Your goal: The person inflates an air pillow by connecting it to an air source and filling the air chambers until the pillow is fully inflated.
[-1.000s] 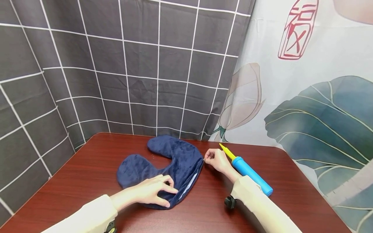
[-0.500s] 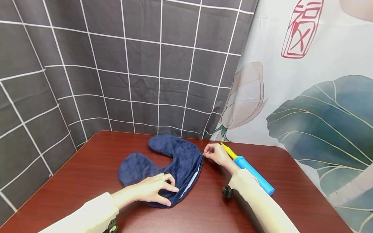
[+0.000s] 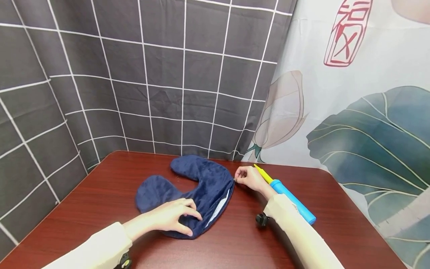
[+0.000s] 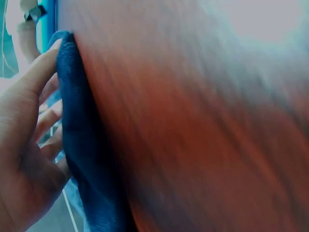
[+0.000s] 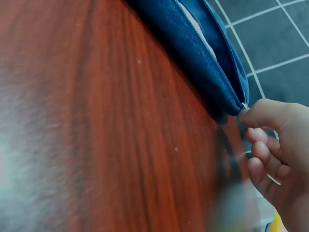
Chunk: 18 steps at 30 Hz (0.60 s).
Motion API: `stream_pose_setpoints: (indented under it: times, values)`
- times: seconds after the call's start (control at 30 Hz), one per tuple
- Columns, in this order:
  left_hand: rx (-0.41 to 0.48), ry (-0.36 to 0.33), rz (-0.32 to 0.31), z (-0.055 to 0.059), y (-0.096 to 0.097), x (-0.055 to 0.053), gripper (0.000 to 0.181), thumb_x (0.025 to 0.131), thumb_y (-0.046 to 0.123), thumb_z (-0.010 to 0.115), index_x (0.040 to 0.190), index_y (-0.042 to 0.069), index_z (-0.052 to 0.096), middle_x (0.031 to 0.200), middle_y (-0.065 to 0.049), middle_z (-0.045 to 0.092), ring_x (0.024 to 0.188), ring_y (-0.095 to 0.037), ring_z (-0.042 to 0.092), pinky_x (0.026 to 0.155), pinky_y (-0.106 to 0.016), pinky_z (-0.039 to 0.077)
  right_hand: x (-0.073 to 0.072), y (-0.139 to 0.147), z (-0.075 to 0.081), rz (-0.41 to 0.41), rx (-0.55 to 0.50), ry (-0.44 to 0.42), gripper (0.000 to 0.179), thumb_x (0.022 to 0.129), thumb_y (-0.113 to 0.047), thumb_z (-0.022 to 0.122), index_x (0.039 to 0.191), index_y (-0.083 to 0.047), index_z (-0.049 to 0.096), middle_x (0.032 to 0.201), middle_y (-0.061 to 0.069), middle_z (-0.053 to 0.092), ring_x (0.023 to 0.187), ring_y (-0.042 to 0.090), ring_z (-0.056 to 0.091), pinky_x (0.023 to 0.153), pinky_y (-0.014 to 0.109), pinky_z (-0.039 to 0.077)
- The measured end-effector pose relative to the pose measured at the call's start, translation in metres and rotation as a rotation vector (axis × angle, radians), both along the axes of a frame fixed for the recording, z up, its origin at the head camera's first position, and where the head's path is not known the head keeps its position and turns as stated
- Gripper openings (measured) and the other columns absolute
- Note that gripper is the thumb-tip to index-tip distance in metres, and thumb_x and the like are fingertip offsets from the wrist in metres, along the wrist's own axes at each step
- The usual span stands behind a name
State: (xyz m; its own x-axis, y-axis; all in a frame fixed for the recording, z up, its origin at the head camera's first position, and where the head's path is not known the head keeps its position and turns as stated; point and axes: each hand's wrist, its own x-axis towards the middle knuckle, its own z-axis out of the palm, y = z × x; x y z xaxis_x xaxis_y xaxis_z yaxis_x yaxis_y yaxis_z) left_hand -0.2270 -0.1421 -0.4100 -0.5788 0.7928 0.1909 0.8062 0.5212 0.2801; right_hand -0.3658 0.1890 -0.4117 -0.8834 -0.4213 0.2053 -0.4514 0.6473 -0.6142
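Navy plush cover (image 3: 209, 179), left of the right grip (image 3: 249, 178), gapes wider than a second ago.
That grip pinches the zip pull (image 5: 245, 106); left grip (image 3: 173, 216) rests on the cover, fingers and thumb apart. White lining (image 3: 219, 208) suggests it's unclosed. Blue pump (image 3: 295, 201) hems the right grip's outer side; counter (image 3: 215, 254) room lies nearer.
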Motion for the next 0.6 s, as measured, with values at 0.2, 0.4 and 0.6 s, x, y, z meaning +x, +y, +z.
stream_pose_setpoints:
  times: [0.2, 0.4, 0.6]
  values:
    - [0.013, -0.018, -0.077, 0.0, -0.023, -0.007, 0.039, 0.084, 0.05, 0.072, 0.119, 0.035, 0.068, 0.109, 0.012, 0.057, 0.107, -0.008, 0.054, 0.089, -0.027, 0.049, 0.01, -0.003, 0.0, 0.026, -0.006, -0.014, 0.009, 0.082, -0.007, 0.073, 0.079, -0.014, 0.067, 0.072, 0.0, 0.064, 0.063, 0.01, 0.054, 0.058, 0.021, 0.045]
    - [0.038, -0.042, -0.164, 0.001, -0.038, -0.013, 0.04, 0.082, 0.044, 0.075, 0.119, 0.03, 0.069, 0.107, 0.009, 0.057, 0.103, -0.006, 0.053, 0.089, -0.025, 0.046, 0.016, -0.005, 0.001, 0.044, 0.009, -0.058, 0.008, 0.085, -0.01, 0.072, 0.081, -0.016, 0.067, 0.073, -0.001, 0.063, 0.063, 0.012, 0.054, 0.058, 0.022, 0.047]
    - [-0.005, -0.236, -0.134, 0.016, -0.034, -0.021, 0.037, 0.079, 0.032, 0.081, 0.113, 0.024, 0.073, 0.104, 0.005, 0.061, 0.089, 0.0, 0.054, 0.078, -0.017, 0.047, 0.02, -0.005, 0.002, 0.046, 0.012, -0.063, 0.007, 0.085, -0.011, 0.073, 0.082, -0.015, 0.068, 0.074, -0.001, 0.063, 0.062, 0.012, 0.054, 0.058, 0.023, 0.047]
